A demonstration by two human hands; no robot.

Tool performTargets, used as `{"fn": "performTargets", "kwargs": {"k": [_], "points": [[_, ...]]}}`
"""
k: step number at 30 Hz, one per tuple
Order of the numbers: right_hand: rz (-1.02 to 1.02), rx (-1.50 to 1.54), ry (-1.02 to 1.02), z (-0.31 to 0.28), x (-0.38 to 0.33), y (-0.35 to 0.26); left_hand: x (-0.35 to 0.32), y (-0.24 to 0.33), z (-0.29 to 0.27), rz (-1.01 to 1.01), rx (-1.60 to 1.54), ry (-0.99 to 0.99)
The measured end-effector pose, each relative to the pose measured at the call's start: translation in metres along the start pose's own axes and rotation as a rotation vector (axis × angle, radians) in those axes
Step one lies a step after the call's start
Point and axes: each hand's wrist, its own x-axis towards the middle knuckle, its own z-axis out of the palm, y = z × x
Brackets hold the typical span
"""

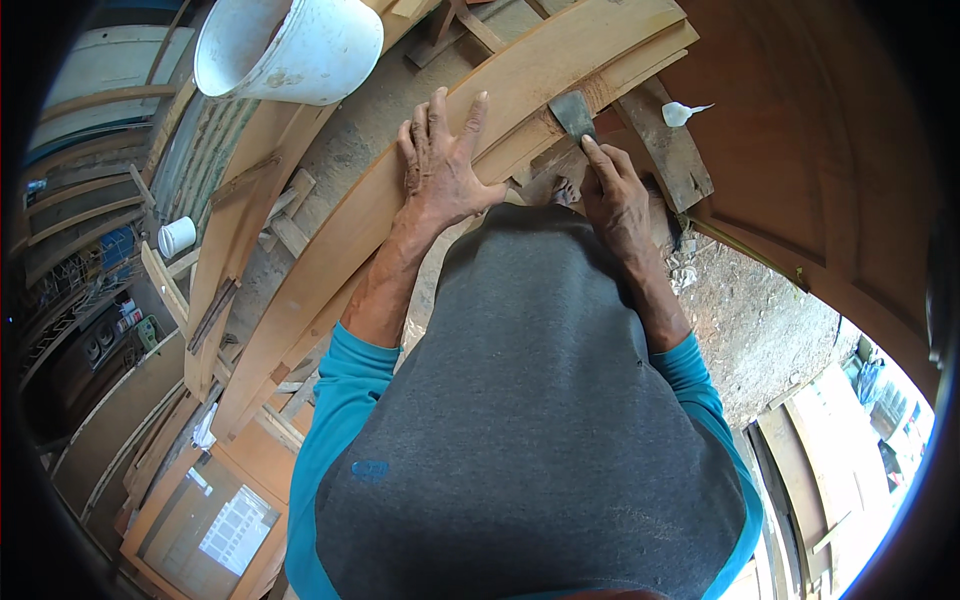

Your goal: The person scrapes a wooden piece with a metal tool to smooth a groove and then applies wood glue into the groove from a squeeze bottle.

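Observation:
A long light-brown wooden board point(345, 225) runs diagonally in front of me, with a narrower wooden strip point(520, 145) along its near side. My left hand point(440, 165) lies on the board with its fingers spread, holding nothing. In my right hand point(618, 195) is a putty knife point(572, 112), its wide dark blade resting against the strip. Brown smears or dust mark the wood around the blade. The fingers of my right hand wrap the handle and mostly hide it.
A large white bucket point(335, 50) stands at the upper left, above more boards. A small white tub point(177, 235) sits farther left. On a short wooden support point(665, 150) lies a white nozzle-shaped piece point(680, 113). Large brown panels point(790, 130) fill the right, beside rough ground point(755, 320).

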Motion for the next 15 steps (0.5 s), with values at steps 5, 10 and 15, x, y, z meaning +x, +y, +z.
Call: {"fn": "performTargets", "kwargs": {"k": [5,10,15], "points": [[0.018,0.001,0.005,0.002,-0.005,-0.008,-0.001,-0.002,0.003,0.005,0.004,0.009],[-0.006,-0.012,0.005,0.008,-0.008,-0.011,-0.001,-0.003,0.001,0.006,-0.004,0.007],[0.002,-0.016,0.022,0.012,-0.012,-0.017,-0.001,-0.003,0.001,0.009,-0.022,0.010]]}}
